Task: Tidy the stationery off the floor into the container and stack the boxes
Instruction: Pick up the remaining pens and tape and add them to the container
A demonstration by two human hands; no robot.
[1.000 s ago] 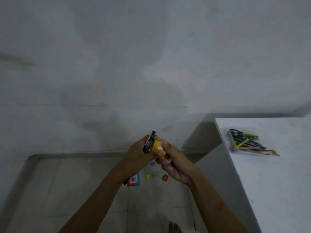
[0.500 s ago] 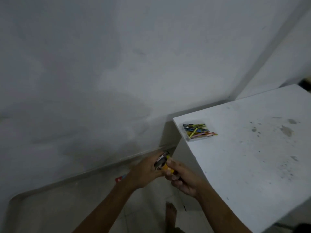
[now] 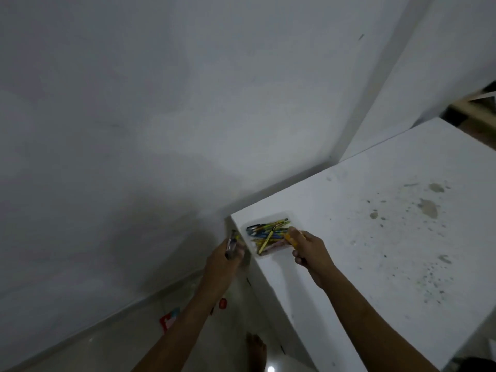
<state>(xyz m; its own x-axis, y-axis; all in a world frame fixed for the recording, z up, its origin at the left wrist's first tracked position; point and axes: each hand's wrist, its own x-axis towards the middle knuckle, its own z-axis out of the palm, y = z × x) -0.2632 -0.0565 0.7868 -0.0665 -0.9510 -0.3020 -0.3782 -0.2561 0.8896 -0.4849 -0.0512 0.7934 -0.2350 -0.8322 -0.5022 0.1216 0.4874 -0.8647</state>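
Observation:
A clear plastic container [image 3: 271, 252] with several coloured pens and pencils sits at the near left corner of the white table [image 3: 389, 251]. My right hand [image 3: 308, 248] is over the table at the container's right edge and grips a small orange item [image 3: 290, 238]. My left hand [image 3: 224, 257] is just left of the table's corner, off the table, and holds a few dark, slim pieces of stationery [image 3: 232, 244]. On the floor below lie a red box [image 3: 169, 319] and a small red piece [image 3: 222, 303].
A white wall fills the left and top. The table top is stained with grey spots at the right. My bare foot [image 3: 256, 350] stands on the glossy tiled floor beside the table's side panel. Wooden frames show at the far right.
The view swung right and up towards the table. My hands parted: the right one carried the orange item to the container, the left one kept the dark items beside the table corner.

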